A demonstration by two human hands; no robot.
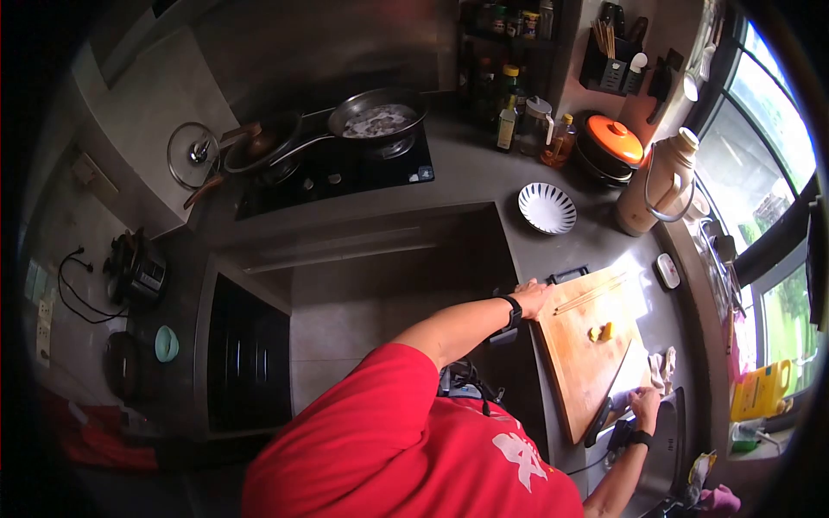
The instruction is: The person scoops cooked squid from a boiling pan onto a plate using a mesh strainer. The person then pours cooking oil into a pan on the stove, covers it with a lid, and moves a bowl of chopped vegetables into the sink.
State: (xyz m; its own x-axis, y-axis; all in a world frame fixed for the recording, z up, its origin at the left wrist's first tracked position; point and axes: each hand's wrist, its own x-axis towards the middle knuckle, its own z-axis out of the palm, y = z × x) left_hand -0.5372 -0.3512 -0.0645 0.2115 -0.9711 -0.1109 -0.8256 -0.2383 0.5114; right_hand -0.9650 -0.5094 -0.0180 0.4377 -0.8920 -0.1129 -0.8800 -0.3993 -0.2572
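My left hand has its fingers curled on the upper left corner of a wooden cutting board, close to the board's black handle. At the board's lower right corner is my right hand, fingers bent together; what they grip is too small to make out. Beside it a knife with a black handle lies slanted across the board. Small yellow pieces sit mid-board, below a pair of thin wooden chopsticks. A pale crumpled cloth lies just past the board's right edge.
A striped white dish stands behind the board, near a thermos and an orange-lidded pot. A pan with bubbling contents is on the black stove. The sink lies right of my right hand.
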